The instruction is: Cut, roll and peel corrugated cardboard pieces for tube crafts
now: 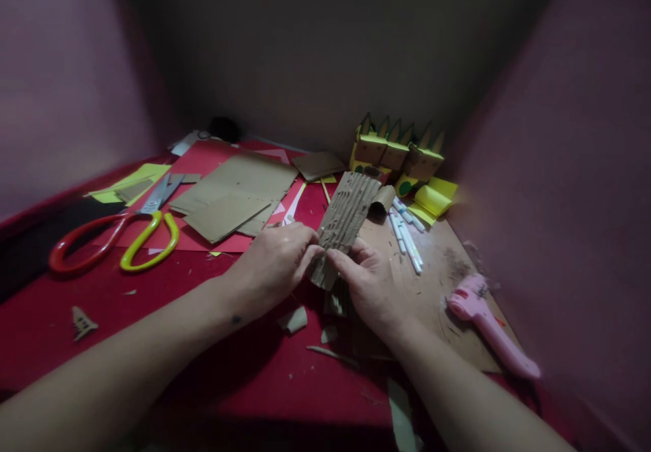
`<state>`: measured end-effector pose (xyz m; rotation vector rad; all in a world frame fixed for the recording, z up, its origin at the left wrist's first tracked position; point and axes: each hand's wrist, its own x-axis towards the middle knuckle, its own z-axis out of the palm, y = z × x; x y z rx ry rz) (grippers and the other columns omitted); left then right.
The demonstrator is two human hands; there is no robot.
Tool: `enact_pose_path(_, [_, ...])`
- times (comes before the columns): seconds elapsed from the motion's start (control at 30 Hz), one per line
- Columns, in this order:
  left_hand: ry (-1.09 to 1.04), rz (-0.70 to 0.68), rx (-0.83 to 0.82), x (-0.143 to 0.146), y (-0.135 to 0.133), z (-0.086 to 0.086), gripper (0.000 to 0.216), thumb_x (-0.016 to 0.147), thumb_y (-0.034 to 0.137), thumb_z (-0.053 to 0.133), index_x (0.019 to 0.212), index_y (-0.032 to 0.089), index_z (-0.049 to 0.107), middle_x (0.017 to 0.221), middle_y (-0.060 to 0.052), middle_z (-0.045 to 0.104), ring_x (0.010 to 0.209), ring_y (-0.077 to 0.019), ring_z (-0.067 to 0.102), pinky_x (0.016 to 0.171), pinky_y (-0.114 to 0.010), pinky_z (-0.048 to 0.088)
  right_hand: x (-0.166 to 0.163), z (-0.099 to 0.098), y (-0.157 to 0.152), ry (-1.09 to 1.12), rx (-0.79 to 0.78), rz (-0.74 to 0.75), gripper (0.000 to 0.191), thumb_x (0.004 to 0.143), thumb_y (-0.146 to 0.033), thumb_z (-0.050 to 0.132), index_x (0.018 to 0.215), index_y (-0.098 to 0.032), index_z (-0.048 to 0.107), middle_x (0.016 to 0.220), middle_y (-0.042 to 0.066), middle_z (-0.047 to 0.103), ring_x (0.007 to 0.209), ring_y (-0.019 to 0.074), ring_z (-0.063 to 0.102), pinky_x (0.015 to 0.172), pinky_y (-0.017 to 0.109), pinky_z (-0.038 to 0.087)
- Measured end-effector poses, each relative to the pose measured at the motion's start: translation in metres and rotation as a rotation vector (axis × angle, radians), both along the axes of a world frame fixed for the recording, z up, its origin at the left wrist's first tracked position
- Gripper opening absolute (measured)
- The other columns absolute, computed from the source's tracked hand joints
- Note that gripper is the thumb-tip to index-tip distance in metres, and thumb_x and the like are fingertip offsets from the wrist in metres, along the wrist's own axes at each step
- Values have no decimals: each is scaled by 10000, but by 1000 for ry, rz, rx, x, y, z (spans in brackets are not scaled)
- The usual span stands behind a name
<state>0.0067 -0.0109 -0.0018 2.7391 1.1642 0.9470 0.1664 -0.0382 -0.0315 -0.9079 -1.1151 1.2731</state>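
A strip of corrugated cardboard (346, 211), its ridges bare and partly torn, is held up in the middle of the view. My left hand (279, 255) pinches its lower left edge between thumb and fingers. On the opposite edge my right hand (373, 282) grips it, thumb in front and fingers behind. Scraps of torn paper (293, 320) lie on the red cloth below my hands. Just behind the strip stands a small rolled cardboard tube (382, 202).
Scissors (152, 215) with red and yellow handles lie at left, beside flat cardboard sheets (244, 184) on red paper (198, 160). At right, a pink glue gun (493, 326) and several white markers (405, 242) rest on a brown board (432, 289). Spiked cardboard figures (397, 150) stand behind.
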Motion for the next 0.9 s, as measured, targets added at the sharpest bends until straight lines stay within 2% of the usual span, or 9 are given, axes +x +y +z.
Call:
enact_pose_path(0.17, [103,50,-1,2,-5,0,210,894,199,459,813,122,637,739,-75,676,664,-205,643,599,-299,453,0,-1,-2,-138,47,-37,107,772,-287,672,808,-187,680,695,-4,679,637,147,622,601,284,507])
enact_pose_path(0.3, [176,166,-1,5,-10,3,169,839,194,452,711,169,559,599,-37,607,535,-194,576,513,-297,373,-1,0,-7,-292,121,-75,94,785,-269,647,792,-182,682,712,8,688,646,150,611,607,288,500])
enact_pose_path(0.4, [151,201,-67,6,-8,6,115,788,184,462,681,192,502,565,-16,564,508,-168,528,497,-273,344,-1,0,-8,-286,120,-60,93,790,-272,649,763,-187,674,710,8,687,634,145,603,584,278,485])
enact_pose_path(0.57, [-50,131,-296,0,-2,16,139,772,214,471,633,205,477,531,30,525,495,-125,480,498,-232,338,-1,0,-5,-146,49,-24,83,769,-284,678,770,-201,675,716,-2,689,641,151,621,622,301,516])
enact_pose_path(0.67, [-83,41,-347,-2,1,18,200,838,272,447,671,196,525,559,21,552,516,-124,495,522,-236,359,-1,1,-4,-104,44,-17,82,760,-281,683,763,-201,671,735,0,695,646,150,625,643,308,524])
enact_pose_path(0.77, [-58,12,-287,-2,0,15,249,889,323,424,717,186,541,606,-1,576,532,-133,505,527,-245,363,-1,2,-5,-128,58,-33,76,768,-277,668,772,-201,677,723,-1,685,658,153,623,641,304,518])
enact_pose_path(0.9, [15,15,-102,-1,-2,9,220,912,260,408,720,192,491,616,-3,544,543,-136,494,535,-249,359,-2,3,-7,-211,97,-56,75,779,-267,651,781,-198,683,685,-5,661,636,150,603,588,285,496])
